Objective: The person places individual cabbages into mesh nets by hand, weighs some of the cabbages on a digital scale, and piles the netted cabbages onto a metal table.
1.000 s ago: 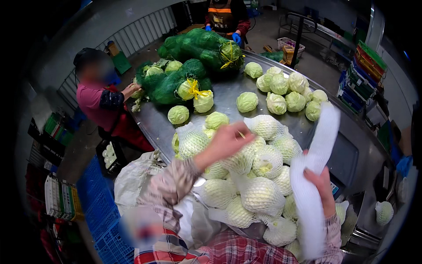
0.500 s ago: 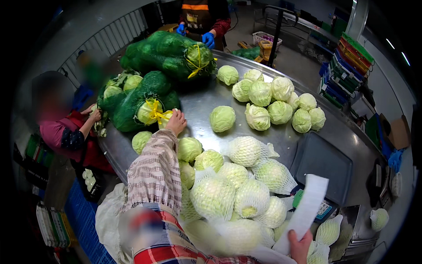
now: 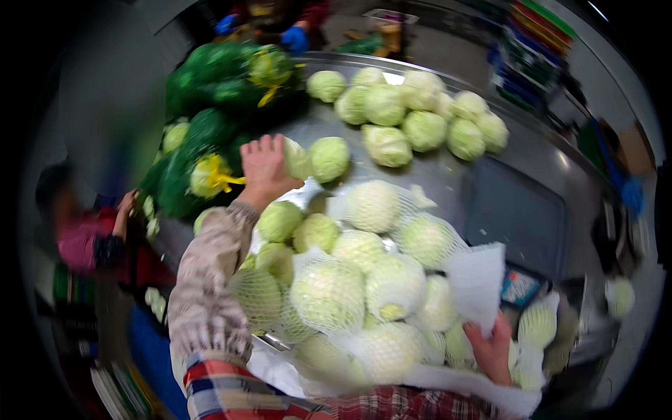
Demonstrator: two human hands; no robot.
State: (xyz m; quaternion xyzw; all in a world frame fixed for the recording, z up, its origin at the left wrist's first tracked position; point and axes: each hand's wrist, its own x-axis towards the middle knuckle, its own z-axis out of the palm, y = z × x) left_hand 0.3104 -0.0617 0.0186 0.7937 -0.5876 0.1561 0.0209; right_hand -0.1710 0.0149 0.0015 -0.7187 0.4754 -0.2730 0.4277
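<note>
My left hand, knuckles up, curls round a pale green cabbage that partly shows at its right side. Against that cabbage sits another loose cabbage. At lower right my right hand pinches a flat white foam net sleeve, which stands up from the fingers. Between my arms lies a heap of cabbages, several in white foam nets, such as the netted cabbage. Bare cabbages lie by my left forearm. Motion blurs the picture somewhat.
Green mesh sacks of cabbages with yellow ties stand at the left. More loose cabbages fill the far side of the metal table. A grey tray lies at right. One person stands left, another with blue gloves beyond the table.
My left hand has come away from the mesh sack, bringing a cabbage toward the loose one on its right. The foam sleeve in my right hand now shows a broader face. The view has shifted.
</note>
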